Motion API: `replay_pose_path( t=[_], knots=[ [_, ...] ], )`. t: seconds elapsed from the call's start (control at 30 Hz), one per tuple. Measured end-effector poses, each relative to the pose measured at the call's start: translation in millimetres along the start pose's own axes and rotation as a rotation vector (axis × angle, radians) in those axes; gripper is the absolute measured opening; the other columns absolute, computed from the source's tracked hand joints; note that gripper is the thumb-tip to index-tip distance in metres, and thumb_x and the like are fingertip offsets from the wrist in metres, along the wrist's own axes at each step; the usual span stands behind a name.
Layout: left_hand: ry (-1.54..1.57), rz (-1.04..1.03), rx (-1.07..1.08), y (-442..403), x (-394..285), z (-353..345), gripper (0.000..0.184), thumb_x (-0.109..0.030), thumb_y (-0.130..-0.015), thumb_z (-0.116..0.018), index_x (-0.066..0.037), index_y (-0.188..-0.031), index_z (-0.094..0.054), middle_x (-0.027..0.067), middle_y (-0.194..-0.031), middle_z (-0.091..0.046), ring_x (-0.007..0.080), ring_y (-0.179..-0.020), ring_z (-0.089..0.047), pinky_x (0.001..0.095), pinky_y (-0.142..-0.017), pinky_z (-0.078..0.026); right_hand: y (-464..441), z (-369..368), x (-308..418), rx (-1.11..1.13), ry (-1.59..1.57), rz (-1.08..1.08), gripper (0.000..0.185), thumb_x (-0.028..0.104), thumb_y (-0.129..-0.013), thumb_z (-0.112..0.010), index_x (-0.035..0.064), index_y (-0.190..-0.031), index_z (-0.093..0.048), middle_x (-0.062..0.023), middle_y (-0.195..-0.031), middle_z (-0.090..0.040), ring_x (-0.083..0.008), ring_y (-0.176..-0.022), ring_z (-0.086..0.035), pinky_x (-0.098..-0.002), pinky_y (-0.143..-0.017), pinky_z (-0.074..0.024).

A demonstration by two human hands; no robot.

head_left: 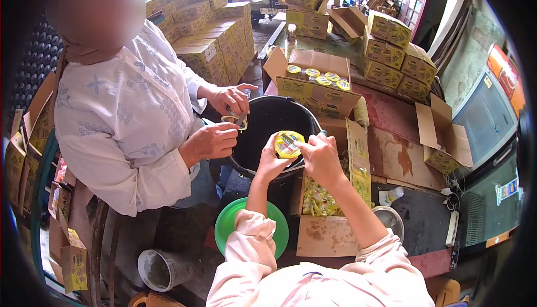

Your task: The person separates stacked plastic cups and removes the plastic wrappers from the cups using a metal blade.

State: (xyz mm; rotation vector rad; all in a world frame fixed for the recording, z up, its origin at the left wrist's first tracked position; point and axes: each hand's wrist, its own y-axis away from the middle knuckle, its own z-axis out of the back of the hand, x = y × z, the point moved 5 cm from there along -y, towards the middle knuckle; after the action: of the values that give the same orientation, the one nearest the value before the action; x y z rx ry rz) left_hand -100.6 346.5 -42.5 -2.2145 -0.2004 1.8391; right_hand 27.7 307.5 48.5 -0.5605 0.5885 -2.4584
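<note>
A cup with a yellow printed lid [289, 145] is held in my left hand [272, 160], its lid facing up over the black bucket [241, 164]. Fingers of my right hand [321, 159] are wrapped round the handle of a knife [290, 140], whose blade lies across the lid. Left of the bucket, a co-worker's hands [215, 140] hold a blade and a yellow-rimmed piece. Below my hands is an open carton [327, 239] with crumpled yellow wrappers [321, 198] inside.
A green basin [278, 217] sits below my left forearm. Beyond the bucket stands a carton of lidded cups [313, 98]. Stacked cartons [386, 50] are at the back. On the right are an open box [442, 139], a small bottle [391, 195] and a round container [390, 217].
</note>
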Motion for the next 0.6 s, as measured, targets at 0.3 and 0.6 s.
replay_pose_path(
  t=[0.3,0.6],
  knots=[
    [-0.004,0.002,0.012,-3,5,-1,0.063,-0.003,-0.06,-0.077,0.0,-0.114,-0.046,0.007,-0.103,-0.058,0.0126,-0.095,-0.057,0.027,-0.085,-0.047,-5,1,-3,0.014,0.041,0.052,0.025,0.006,-0.071,-0.06,0.011,-0.094,-0.068,-0.0048,-0.073,-0.053,-0.0209,-0.078,-0.05,-0.0328,-0.073,-0.0322],
    [-0.08,0.019,0.028,-6,6,-4,0.066,0.0,-0.061,-0.076,-0.001,-0.118,-0.043,0.0066,-0.106,-0.057,0.0137,-0.099,-0.056,0.0276,-0.087,-0.046,-4,-4,-14,0.113,0.117,-0.003,0.027,0.006,-0.068,-0.06,0.0137,-0.092,-0.069,-0.0045,-0.081,-0.056,-0.0197,-0.088,-0.051,-0.0338,-0.081,-0.0323]
  ],
)
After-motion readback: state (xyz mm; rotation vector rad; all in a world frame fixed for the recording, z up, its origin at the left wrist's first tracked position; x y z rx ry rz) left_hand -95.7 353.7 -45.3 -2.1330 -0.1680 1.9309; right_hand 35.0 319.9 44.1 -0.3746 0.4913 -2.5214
